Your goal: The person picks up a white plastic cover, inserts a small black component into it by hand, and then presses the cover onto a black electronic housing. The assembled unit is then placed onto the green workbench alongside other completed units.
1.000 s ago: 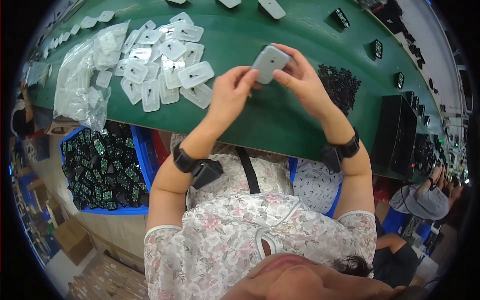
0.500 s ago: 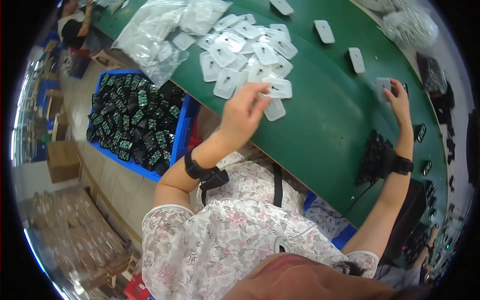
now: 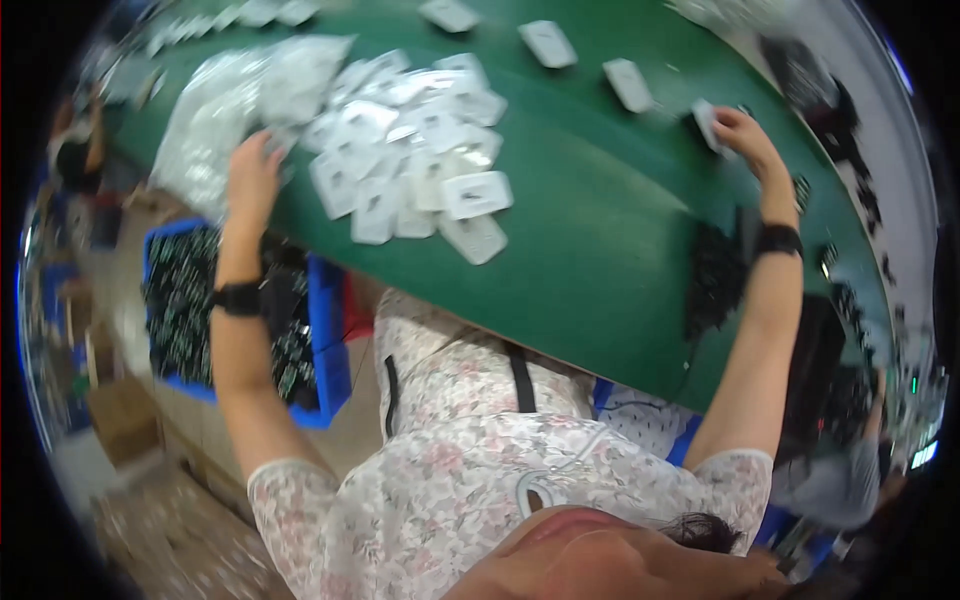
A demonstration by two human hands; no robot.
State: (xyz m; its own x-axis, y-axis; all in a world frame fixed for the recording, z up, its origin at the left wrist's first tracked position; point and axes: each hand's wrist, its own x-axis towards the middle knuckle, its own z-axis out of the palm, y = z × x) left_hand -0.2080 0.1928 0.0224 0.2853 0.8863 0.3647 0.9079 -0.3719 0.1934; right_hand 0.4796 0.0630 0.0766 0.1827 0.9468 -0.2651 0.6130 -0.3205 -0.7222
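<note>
Hands spread wide over the green belt (image 3: 600, 250).
Right hand (image 3: 742, 135) pinches a light, stiff white packet (image 3: 706, 122) (best held by its edges) at the belt's far side; left hand (image 3: 253, 175) lies open on the packet pile (image 3: 420, 150).

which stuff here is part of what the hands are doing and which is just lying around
In use:
- left hand at the pile of white packets
- right hand on a white packet

Lying about:
- blue bin
- clear bags
- cardboard box
</note>
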